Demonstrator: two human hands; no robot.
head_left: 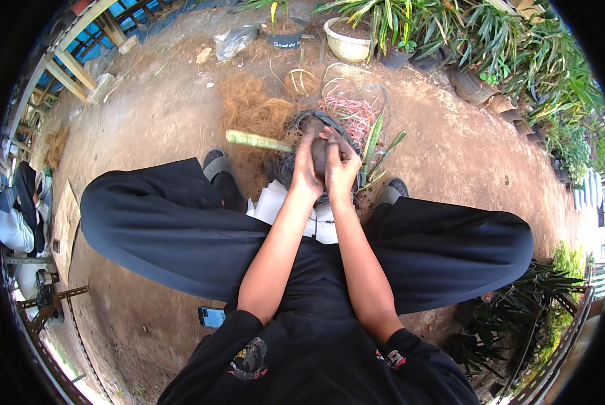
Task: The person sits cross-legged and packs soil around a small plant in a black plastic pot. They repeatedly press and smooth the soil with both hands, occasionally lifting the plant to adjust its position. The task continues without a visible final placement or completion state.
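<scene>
Head view. Shirt, black, short-sleeved, a printed patch at each sleeve; nearest the camera, along the lower edge. Two bare forearms, reaching up from the sleeves and converging at the centre. Trousers, black, knees spread wide to either side. Shoes, dark and grey, one at each trouser end.

Left hand and right hand: palms turned inward, close together, both closed around one lump. Lump, dark, rounded, soil-like; held between the palms, above the ground between the feet. Stalk, pale green, lying level to the left of the left hand; its right end reaches the lump's side, the join hidden from sight. Bag, black plastic, crumpled, below and behind the hands. Sheet, white, folded, beneath the forearms.

Fibre, brown, loose heap, beyond the stalk. String, pink and white, tangled, just beyond the right hand. Leaves, long, green, right of the right hand.

Farther out: white pot; black pot, planted; clear bag, crumpled, beside it. Phone, screen lit, on the ground left of the shirt.
</scene>
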